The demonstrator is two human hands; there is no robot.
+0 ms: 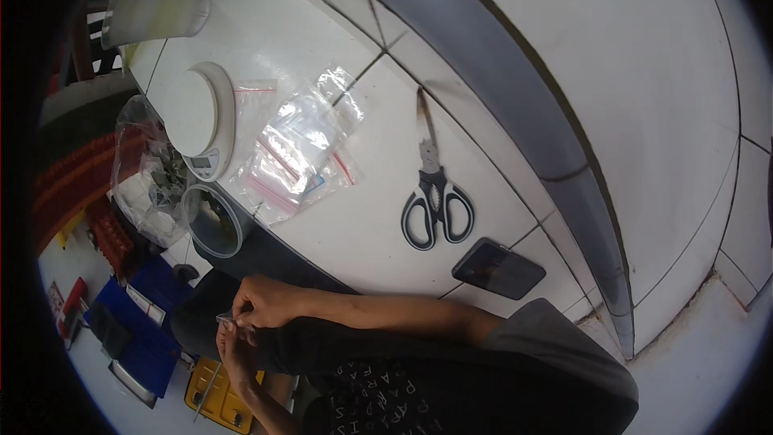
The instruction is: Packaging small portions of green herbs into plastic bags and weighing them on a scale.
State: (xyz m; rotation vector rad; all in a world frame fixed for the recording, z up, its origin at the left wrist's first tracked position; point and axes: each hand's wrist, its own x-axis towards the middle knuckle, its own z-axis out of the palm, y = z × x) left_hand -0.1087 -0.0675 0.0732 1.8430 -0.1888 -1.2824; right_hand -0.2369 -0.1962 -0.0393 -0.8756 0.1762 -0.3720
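Observation:
Over my lap, my right hand [259,303] and my left hand [234,343] meet with their fingertips pinched on a small clear plastic bag [226,318]. Fingers cover most of that bag, so its contents cannot be made out. Just beyond my hands, a clear round plastic tub [208,235] holds some dark leafy matter. Several clear zip bags [296,145] with red or pink seal strips lie overlapping on the white tiled surface [362,241]. A white digital kitchen scale [196,115] stands beside them, its plate bare.
Kitchen shears [436,193] with stained blades and a dark smartphone [499,268] lie on the tiles. A translucent plastic cup [156,12] stands at the far end. A clear bag of leaves [160,175] hangs near the edge. Below are a yellow plastic case [208,396] and a blue object [142,326].

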